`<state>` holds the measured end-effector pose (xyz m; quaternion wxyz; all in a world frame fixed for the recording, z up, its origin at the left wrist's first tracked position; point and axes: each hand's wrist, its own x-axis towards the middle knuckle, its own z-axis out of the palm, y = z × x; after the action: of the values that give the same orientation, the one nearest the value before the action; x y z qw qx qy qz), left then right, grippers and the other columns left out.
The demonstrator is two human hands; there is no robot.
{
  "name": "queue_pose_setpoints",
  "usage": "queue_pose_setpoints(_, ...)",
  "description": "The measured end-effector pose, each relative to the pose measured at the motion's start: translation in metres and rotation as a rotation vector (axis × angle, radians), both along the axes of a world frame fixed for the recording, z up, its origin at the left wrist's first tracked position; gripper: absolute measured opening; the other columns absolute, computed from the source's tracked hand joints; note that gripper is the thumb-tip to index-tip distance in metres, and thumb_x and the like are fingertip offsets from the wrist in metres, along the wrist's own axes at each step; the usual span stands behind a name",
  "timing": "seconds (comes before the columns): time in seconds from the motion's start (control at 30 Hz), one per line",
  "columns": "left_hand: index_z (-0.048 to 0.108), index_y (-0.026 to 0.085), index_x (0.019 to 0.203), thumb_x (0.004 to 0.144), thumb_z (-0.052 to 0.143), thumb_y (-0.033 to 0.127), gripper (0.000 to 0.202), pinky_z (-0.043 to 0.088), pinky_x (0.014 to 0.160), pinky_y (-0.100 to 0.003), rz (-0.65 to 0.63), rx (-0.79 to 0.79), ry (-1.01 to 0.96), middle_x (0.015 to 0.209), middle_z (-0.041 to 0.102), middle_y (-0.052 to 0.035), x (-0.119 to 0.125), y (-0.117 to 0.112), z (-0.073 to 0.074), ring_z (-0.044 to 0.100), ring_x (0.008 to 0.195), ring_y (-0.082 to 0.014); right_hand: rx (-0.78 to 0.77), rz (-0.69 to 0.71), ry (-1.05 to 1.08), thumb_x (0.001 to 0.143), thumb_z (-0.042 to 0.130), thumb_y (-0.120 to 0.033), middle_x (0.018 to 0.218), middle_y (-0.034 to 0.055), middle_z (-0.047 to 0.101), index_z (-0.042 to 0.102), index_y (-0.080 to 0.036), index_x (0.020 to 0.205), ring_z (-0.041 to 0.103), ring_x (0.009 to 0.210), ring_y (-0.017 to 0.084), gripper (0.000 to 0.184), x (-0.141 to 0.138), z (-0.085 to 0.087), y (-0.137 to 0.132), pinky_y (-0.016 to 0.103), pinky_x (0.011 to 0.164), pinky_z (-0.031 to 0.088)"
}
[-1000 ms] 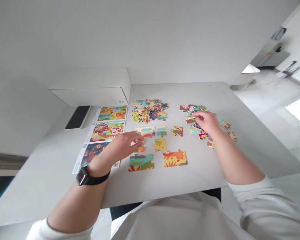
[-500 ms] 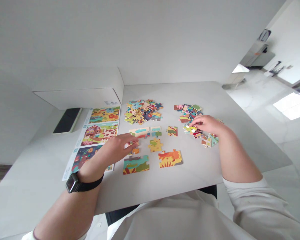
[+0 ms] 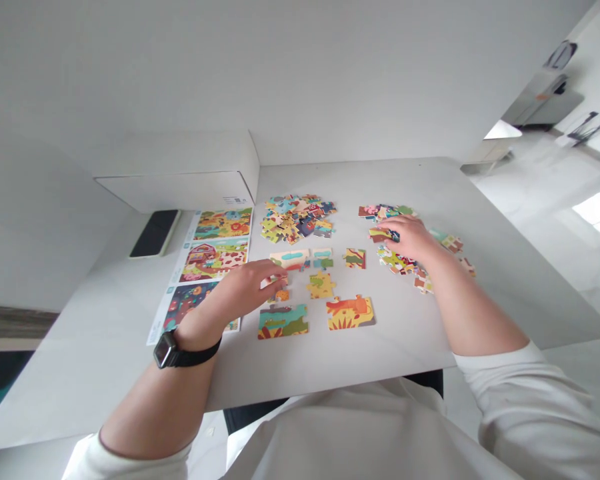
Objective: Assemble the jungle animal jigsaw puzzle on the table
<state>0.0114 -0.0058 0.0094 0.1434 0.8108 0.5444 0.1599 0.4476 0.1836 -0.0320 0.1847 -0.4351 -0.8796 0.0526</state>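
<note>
While the right hand [image 3: 411, 239] lay over the right pile of puzzle pieces [image 3: 396, 264], its fingertips close together beside a brown-and-yellow piece [image 3: 379, 235] at nine o'clock from the knuckles, a light touch seemed wisest: spreading the pieces flat and lifting one by its edges looked safer than digging, which could have flipped some face down. The left hand [image 3: 250, 288] was bent low with a narrow gap between thumb and forefinger, above an orange-marked piece [image 3: 282, 295]; holding steady there seemed sensible, since the crocodile block [image 3: 283, 323] was near at four o'clock and a nudge might have skewed it. At three o'clock from that hand was a yellow piece [image 3: 321, 285], and at one o'clock the left pile [image 3: 300, 219]. Whether either set of fingers gripped anything could not be told, for the knuckles covered the contact. The left hand and wrist also hid part of the lowest picture on the printed sheet [image 3: 215, 260], and overlapping pieces in both piles concealed many designs.
</note>
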Motion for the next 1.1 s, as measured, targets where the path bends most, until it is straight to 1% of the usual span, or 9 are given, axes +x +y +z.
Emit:
queue_pose_setpoints(0.1,0.079,0.024,0.118,0.109,0.053,0.053,0.04,0.057,0.086,-0.034,0.011,-0.005,-0.002,0.114,0.083,-0.0073,0.001,-0.001,0.001,0.077,0.097,-0.0248,0.038,0.001,0.019,0.088,0.073,-0.025,0.134,0.0083,0.08,0.083,-0.03,0.126,0.07,0.127,0.036,0.04,0.001,0.002,-0.001,0.06,0.117,0.047)
queue_pose_setpoints(0.23,0.079,0.025,0.118,0.108,0.053,0.053,0.04,0.057,0.087,-0.035,0.026,-0.029,-0.003,0.113,0.083,-0.0077,0.003,-0.001,0.003,0.077,0.097,-0.0248,0.076,-0.012,0.104,0.09,0.075,-0.028,0.13,0.0077,0.081,0.083,-0.03,0.125,0.069,0.127,0.036,0.036,-0.003,0.011,-0.007,0.059,0.116,0.048)
queue_pose_setpoints(0.43,0.081,0.025,0.117,0.108,0.056,0.05,0.037,0.057,0.087,-0.034,0.037,-0.042,-0.035,0.112,0.082,-0.0071,0.004,-0.001,0.005,0.077,0.093,-0.0233,0.104,0.046,0.21,0.09,0.077,-0.024,0.139,0.0097,0.076,0.079,-0.03,0.131,0.067,0.132,0.038,0.042,-0.019,0.031,-0.027,0.059,0.119,0.049)
queue_pose_setpoints(0.53,0.08,0.025,0.118,0.107,0.056,0.049,0.036,0.057,0.086,-0.034,0.041,-0.042,-0.043,0.112,0.082,-0.0069,0.004,-0.001,0.005,0.077,0.093,-0.0232,0.116,0.068,0.234,0.091,0.079,-0.026,0.142,0.0107,0.075,0.074,-0.029,0.137,0.067,0.134,0.039,0.046,-0.029,0.037,-0.041,0.059,0.12,0.05)
queue_pose_setpoints(0.63,0.08,0.025,0.118,0.107,0.056,0.047,0.034,0.055,0.083,-0.033,0.046,-0.025,-0.039,0.111,0.082,-0.0067,0.005,-0.002,0.003,0.077,0.092,-0.0227,0.109,0.105,0.275,0.094,0.078,-0.03,0.143,0.0102,0.075,0.068,-0.029,0.144,0.07,0.13,0.036,0.051,-0.04,0.039,-0.055,0.056,0.116,0.054)
queue_pose_setpoints(0.73,0.079,0.026,0.12,0.108,0.056,0.045,0.032,0.053,0.081,-0.032,0.037,-0.002,-0.028,0.11,0.082,-0.0059,0.006,-0.002,0.001,0.076,0.093,-0.0223,0.085,0.157,0.307,0.096,0.077,-0.03,0.139,0.0098,0.077,0.061,-0.029,0.151,0.077,0.116,0.033,0.057,-0.05,0.039,-0.066,0.053,0.107,0.061)
queue_pose_setpoints(0.8,0.079,0.027,0.121,0.108,0.056,0.044,0.032,0.053,0.08,-0.032,0.038,0.004,-0.031,0.109,0.082,-0.0054,0.007,-0.002,0.001,0.076,0.093,-0.022,0.069,0.184,0.309,0.095,0.078,-0.03,0.138,0.0096,0.078,0.058,-0.03,0.154,0.079,0.111,0.032,0.062,-0.056,0.038,-0.071,0.053,0.105,0.063)
queue_pose_setpoints(0.93,0.08,0.025,0.116,0.106,0.058,0.041,0.029,0.052,0.078,-0.031,0.078,-0.014,-0.095,0.107,0.081,-0.0055,0.013,-0.003,0.003,0.074,0.089,-0.0206,0.071,0.222,0.296,0.094,0.079,-0.028,0.135,0.0086,0.08,0.056,-0.032,0.156,0.079,0.111,0.032,0.066,-0.067,0.036,-0.077,0.053,0.105,0.063)
queue_pose_setpoints(1.1,0.08,0.023,0.107,0.103,0.061,0.041,0.027,0.052,0.074,-0.029,0.133,-0.034,-0.247,0.099,0.078,-0.0055,0.032,-0.004,0.003,0.07,0.081,-0.018,0.08,0.27,0.28,0.095,0.081,-0.03,0.136,0.0086,0.08,0.055,-0.033,0.158,0.078,0.118,0.034,0.069,-0.077,0.037,-0.086,0.055,0.109,0.061)
